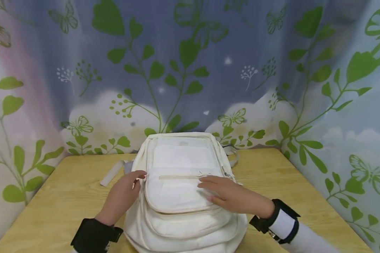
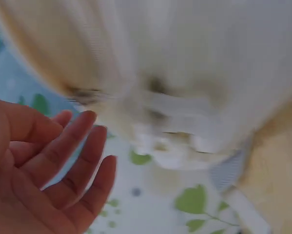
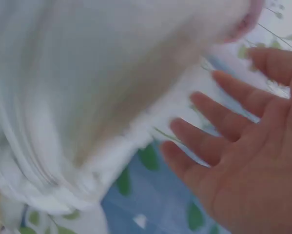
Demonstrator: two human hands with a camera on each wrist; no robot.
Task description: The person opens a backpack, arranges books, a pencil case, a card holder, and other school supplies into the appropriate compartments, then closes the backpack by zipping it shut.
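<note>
A cream-white backpack (image 1: 183, 156) lies on the table with its front face up. A short zipper line (image 1: 177, 177) crosses its front panel. My left hand (image 1: 121, 195) is at the backpack's left edge. In the left wrist view the fingers (image 2: 87, 156) are loosely bent with nothing between them, beside the pale fabric. My right hand (image 1: 229, 195) hovers over or lightly touches the right part of the front panel; contact cannot be told. Its fingers (image 3: 233, 117) are spread and hold nothing in the right wrist view. Both wrist views are blurred around the bag.
A pale strap (image 1: 112, 173) lies on the wooden table (image 1: 79, 189) left of the bag. Another strap loop (image 1: 233, 156) sticks out behind its upper right. Curtains (image 1: 209, 70) printed with leaves and butterflies enclose the table at the back and sides.
</note>
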